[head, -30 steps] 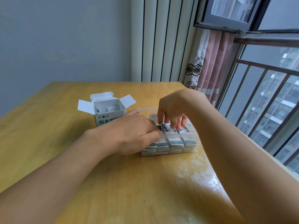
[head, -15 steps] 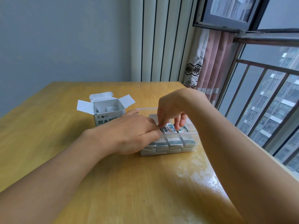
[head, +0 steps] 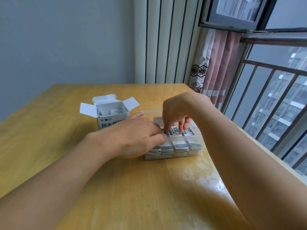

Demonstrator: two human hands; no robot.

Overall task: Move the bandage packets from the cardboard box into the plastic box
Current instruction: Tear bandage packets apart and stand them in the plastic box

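A clear plastic box (head: 196, 137) sits on the wooden table, packed with stacks of white and dark bandage packets (head: 180, 146). My left hand (head: 132, 136) rests against the box's left end, thumb and fingers pinching a packet at the top row. My right hand (head: 176, 113) hangs over the box from above, fingertips down on the top packets (head: 189, 131). Behind my left hand stands the white cardboard box (head: 110, 117), flaps open, with a few packets (head: 116, 111) visible inside.
The wooden table (head: 116, 188) runs to a right edge by a barred window (head: 274, 97). A pink curtain (head: 217, 70) and a ribbed white panel (head: 166, 40) stand behind the table. A clear lid (head: 154, 112) lies behind the plastic box.
My right hand's fingers have shifted slightly left over the top row of packets. My left hand has stayed against the box's left end.
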